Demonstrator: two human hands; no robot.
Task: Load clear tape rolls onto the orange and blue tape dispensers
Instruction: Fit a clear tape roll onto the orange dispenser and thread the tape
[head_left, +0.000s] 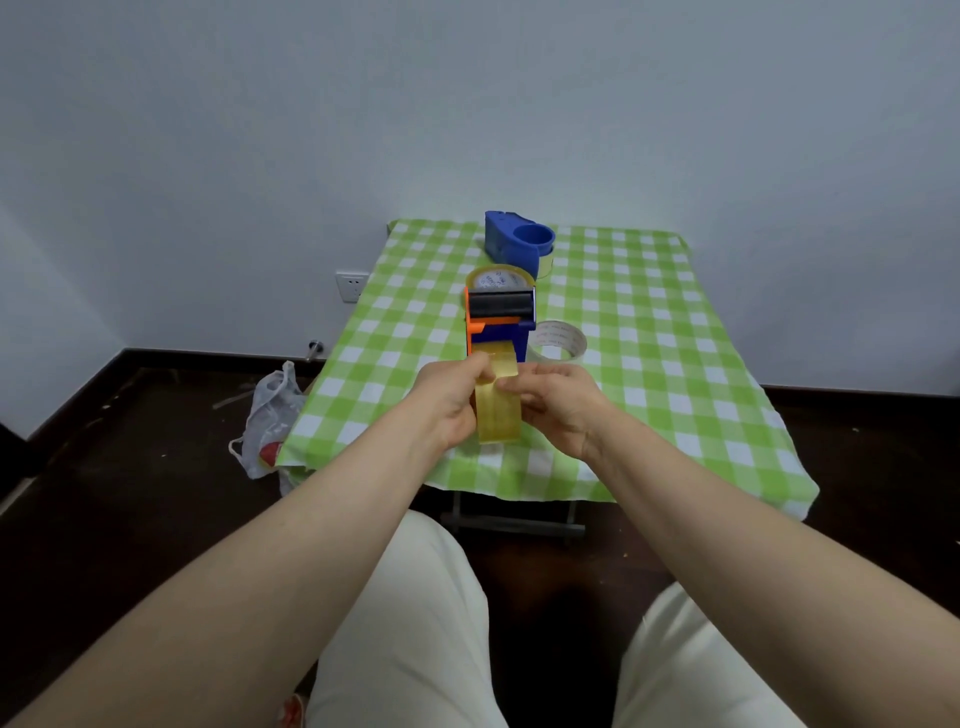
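Observation:
An orange and blue tape dispenser (500, 317) with a black roller is held above the table's near half. A clear yellowish tape roll (497, 410) sits on it, edge toward me, between my two hands. My left hand (451, 397) grips the roll's left side. My right hand (558, 402) holds its right side, fingers on the tape. Just behind the dispenser another clear tape roll (496, 279) lies flat on the cloth. A third roll (557, 340) lies right of the dispenser. A blue dispenser (517, 241) stands at the far edge.
The small table wears a green and white checked cloth (649, 338) and stands against a pale wall. A white plastic bag (270, 421) lies on the dark floor at the table's left. A wall socket (350, 286) sits left of the table. My knees are below.

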